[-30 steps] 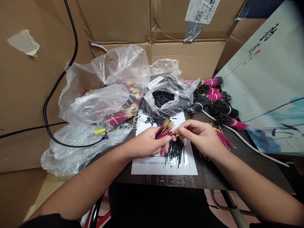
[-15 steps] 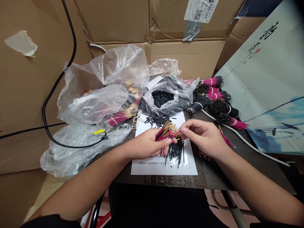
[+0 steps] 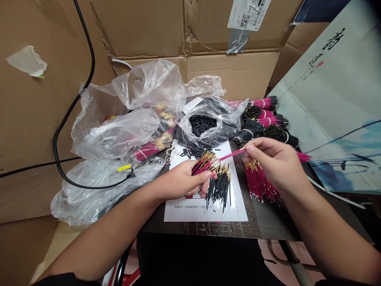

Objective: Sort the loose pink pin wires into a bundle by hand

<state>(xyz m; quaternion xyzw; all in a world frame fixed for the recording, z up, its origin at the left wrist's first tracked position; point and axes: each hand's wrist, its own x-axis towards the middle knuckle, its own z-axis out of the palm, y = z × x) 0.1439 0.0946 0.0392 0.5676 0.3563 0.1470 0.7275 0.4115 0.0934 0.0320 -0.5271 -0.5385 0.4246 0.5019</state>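
Note:
My left hand is closed round a bundle of red wires with gold tips. Between the thumb and fingers of my right hand are the gold ends of a few red wires, stretched out from the bundle. Black wires with gold tips lie on a white printed sheet just below and right of my left hand. A pile of loose red wires rests on the dark table, partly under my right hand.
An open plastic bag of short black pieces stands behind the sheet. Clear bags with wire bundles are at the left. Tied bundles lie at the back right beside a white cable. Cardboard encloses the back.
My right hand has moved right and slightly up, drawing a few red wires partly out of the bundle. The red pile beneath it shows more. My left hand has barely moved.

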